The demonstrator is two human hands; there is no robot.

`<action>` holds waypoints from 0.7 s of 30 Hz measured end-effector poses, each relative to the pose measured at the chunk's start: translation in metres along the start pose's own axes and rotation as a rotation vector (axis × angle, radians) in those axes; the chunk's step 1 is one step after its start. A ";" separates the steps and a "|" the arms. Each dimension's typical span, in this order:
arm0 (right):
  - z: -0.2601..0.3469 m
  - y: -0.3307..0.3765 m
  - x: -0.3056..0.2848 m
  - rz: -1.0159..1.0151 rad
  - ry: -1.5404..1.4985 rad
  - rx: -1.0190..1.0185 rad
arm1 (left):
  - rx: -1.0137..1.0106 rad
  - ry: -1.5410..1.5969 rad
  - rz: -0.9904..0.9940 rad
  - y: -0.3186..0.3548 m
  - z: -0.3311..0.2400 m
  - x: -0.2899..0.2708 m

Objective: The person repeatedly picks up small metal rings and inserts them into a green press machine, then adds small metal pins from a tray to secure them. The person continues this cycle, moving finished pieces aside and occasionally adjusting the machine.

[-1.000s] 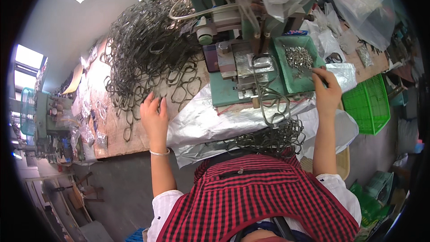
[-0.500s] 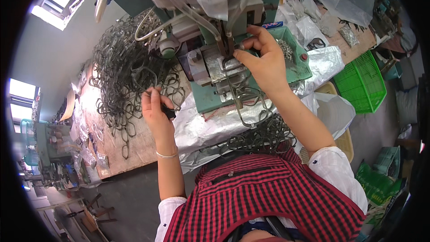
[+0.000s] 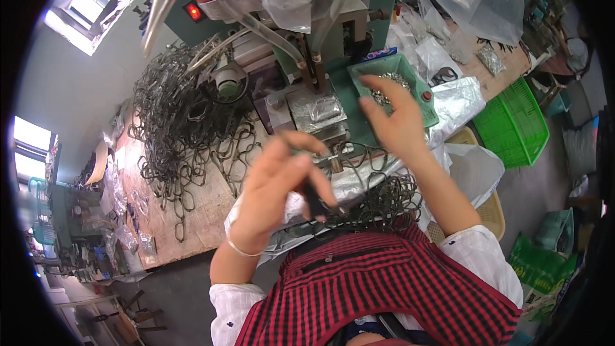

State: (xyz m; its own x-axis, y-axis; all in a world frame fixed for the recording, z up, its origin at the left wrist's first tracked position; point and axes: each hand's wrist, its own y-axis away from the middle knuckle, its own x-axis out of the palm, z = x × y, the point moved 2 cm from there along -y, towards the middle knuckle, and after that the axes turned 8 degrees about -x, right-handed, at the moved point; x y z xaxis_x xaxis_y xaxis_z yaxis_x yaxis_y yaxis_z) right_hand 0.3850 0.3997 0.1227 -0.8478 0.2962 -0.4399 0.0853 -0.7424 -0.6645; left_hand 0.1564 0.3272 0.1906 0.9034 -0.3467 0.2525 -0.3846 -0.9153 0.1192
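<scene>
My left hand [image 3: 272, 182], blurred by motion, is in front of the green bench machine [image 3: 314, 99]. Its fingers are curled round a small black tool [image 3: 315, 202] whose exact kind I cannot make out. Over the green tray [image 3: 428, 80] at the machine's right side is my right hand [image 3: 400, 118], thumb and fingers apart with nothing between them. Small shiny metal pieces [image 3: 392, 82] lie in that tray. Dark thin loops [image 3: 384, 202] hang below the machine's front edge, close to my apron. The metal work plate [image 3: 320, 110] under the machine's narrow jaws is visible.
A big tangled heap of dark loops [image 3: 173, 102] covers the table left of the machine. Clear tubes [image 3: 269, 41] hang over the machine. Plastic bags [image 3: 442, 51] lie at the far right, with a bright green basket [image 3: 512, 122] beyond the table edge.
My left hand has moved right and nearer with the black tool. My right hand has let go of the loop at the jaws and shifted right over the tray; the loop hangs lower.
</scene>
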 end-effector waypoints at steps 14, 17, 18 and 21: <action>-0.065 0.027 -0.010 0.107 0.572 0.060 | -0.388 0.346 0.009 -0.030 0.040 0.010; -0.090 0.015 0.001 0.121 0.618 0.067 | -0.293 0.145 0.002 -0.021 0.052 0.010; -0.083 0.016 0.001 0.100 0.626 0.038 | -0.304 0.175 0.029 -0.010 0.059 0.004; -0.075 0.021 -0.006 0.011 0.619 -0.012 | 0.249 -0.486 -0.479 0.013 0.104 -0.045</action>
State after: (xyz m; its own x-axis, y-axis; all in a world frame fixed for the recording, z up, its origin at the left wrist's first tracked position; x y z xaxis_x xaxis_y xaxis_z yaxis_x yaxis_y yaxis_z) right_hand 0.4309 0.4277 0.0658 -0.3866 0.5848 -0.7131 0.1014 -0.7416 -0.6631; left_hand 0.1307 0.3096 0.0811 0.9664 0.1055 -0.2343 0.0771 -0.9889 -0.1272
